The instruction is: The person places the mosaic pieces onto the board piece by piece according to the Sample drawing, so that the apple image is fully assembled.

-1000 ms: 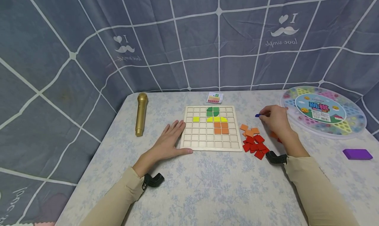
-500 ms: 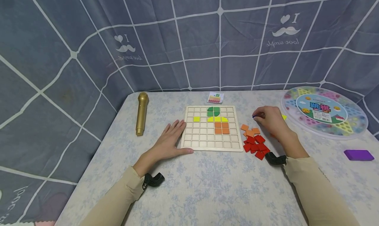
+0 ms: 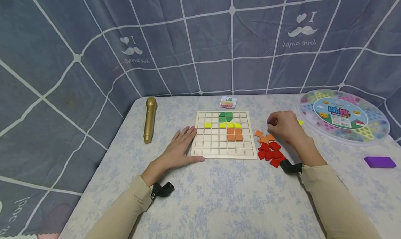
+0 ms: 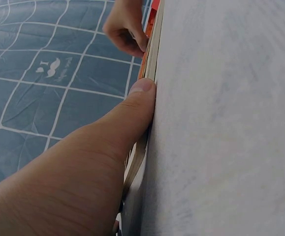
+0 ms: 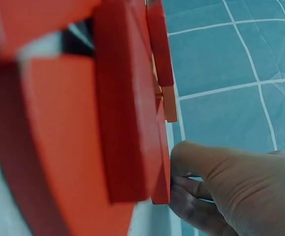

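My left hand rests with spread fingers against the left edge of a wooden grid board, thumb at the front corner. In the left wrist view the thumb presses along the board's side. Green, yellow and orange pieces sit in the board's cells. To the right of the board, my right hand pinches a small dark blue piece, mostly hidden by the fingers. Orange tiles and a heap of red tiles lie between that hand and the board; red tiles fill much of the right wrist view.
A small pattern card lies behind the board. A gold microphone stands off to the left. At the right are a round Chinese checkers case, a purple block and a yellow piece behind the right hand.
My right hand has shifted slightly left, and the blue piece has gone from sticking out to nearly covered by the fingers. A yellow piece behind the hand has come into sight. The left hand stays put.
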`<state>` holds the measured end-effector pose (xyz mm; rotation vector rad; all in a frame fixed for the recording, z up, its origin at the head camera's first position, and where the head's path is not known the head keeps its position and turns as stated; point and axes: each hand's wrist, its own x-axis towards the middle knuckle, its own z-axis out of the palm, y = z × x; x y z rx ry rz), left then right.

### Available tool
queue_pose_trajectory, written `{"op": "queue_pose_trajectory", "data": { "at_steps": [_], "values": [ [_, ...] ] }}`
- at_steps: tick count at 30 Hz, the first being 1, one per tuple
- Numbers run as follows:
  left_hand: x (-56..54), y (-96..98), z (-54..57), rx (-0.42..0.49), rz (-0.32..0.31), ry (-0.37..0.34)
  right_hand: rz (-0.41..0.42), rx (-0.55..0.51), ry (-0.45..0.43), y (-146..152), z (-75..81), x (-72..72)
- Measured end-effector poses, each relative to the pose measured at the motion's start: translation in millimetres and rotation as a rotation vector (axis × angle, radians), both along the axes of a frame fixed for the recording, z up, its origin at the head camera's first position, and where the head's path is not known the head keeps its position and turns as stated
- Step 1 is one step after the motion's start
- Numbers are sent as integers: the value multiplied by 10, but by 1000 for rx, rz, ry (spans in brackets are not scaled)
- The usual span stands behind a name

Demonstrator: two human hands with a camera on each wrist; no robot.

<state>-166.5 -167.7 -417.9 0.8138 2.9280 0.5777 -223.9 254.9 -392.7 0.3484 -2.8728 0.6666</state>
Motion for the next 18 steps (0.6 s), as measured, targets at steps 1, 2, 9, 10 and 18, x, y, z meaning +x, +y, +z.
{"op": "queue_pose_trajectory", "data": {
  "at_steps": [1,2,9,10,18],
  "values": [
    [-3,-1,-1,1,0,1,1,-23,-12,9,-4,-3],
    [-5,-2,-2,1,0,1,1,-46,-29,21,-8,-7],
    [-14,-10,-26,-4,-2,7,10,-171,-151,94,-9,-7],
    [-14,-11,-28,-5,-3,8,9,-171,-156,96,-6,-5],
    [-11,-1,-31,-12,-1,8,3,-146,-151,63,29,-1]
  ]
}}
